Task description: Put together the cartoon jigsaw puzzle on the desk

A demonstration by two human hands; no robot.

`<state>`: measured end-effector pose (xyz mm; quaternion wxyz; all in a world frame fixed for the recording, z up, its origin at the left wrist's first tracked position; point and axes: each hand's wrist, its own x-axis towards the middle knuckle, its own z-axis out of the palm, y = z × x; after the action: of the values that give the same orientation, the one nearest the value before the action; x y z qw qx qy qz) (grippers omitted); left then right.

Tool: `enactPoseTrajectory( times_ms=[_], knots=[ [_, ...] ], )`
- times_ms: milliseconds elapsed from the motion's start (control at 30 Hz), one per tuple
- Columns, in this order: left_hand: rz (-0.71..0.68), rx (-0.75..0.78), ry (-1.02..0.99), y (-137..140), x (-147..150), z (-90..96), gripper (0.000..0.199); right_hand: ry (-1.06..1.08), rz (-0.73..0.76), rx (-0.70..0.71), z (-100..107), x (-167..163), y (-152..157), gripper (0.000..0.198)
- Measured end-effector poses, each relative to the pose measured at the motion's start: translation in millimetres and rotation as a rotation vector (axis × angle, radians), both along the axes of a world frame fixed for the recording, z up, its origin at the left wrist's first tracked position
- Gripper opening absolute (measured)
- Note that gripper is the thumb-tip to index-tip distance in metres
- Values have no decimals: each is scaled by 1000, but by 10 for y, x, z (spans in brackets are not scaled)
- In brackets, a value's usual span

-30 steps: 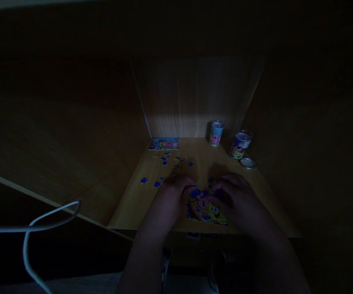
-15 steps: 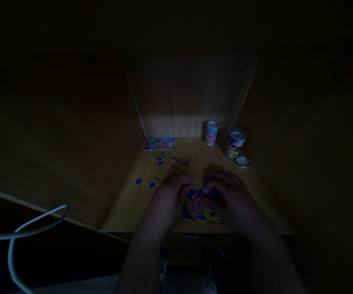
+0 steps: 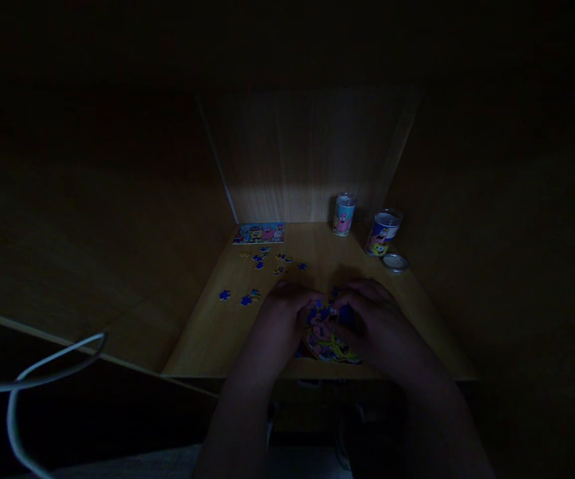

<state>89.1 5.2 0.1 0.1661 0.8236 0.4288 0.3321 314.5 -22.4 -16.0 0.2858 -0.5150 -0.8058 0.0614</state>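
In dim light, a partly joined jigsaw puzzle (image 3: 326,339) with a colourful cartoon picture lies near the table's front edge. My left hand (image 3: 287,313) pinches a small blue puzzle piece (image 3: 318,304) at the puzzle's upper edge. On the right side of the puzzle rests my right hand (image 3: 374,319), thumb and index finger apart over the picture; its palm side is hidden. Just beyond the right fingertips is another blue piece (image 3: 336,292). Several loose puzzle pieces (image 3: 259,265) are scattered on the left part of the table.
A picture card (image 3: 260,233) lies at the back left. Two cartoon-printed cans (image 3: 344,216) with clear rims stand at the back right, a round metal lid (image 3: 395,263) beside the nearer one. Wooden panels enclose the tabletop (image 3: 207,339). A white cable (image 3: 60,352) loops at the left.
My left hand has moved slightly right, bringing the blue piece onto the puzzle's upper edge. My right hand stays almost where it was.
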Motion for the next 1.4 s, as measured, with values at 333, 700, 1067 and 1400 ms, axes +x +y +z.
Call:
enactPoseTrajectory(
  times_ms=[333,700,1067,1400],
  knots=[
    [8,7,52,32,24,-23,31,4,-4,-8,17,-1,-7,23],
    [56,49,48,31,-9,4,22,55,-14,12,31,-9,-8,17],
    [-101,41,130,11,-36,25,47,84,43,7,53,-4,9,17],
    [-88,62,150,8,-19,43,46,90,82,-11,70,-19,14,30]
  ],
)
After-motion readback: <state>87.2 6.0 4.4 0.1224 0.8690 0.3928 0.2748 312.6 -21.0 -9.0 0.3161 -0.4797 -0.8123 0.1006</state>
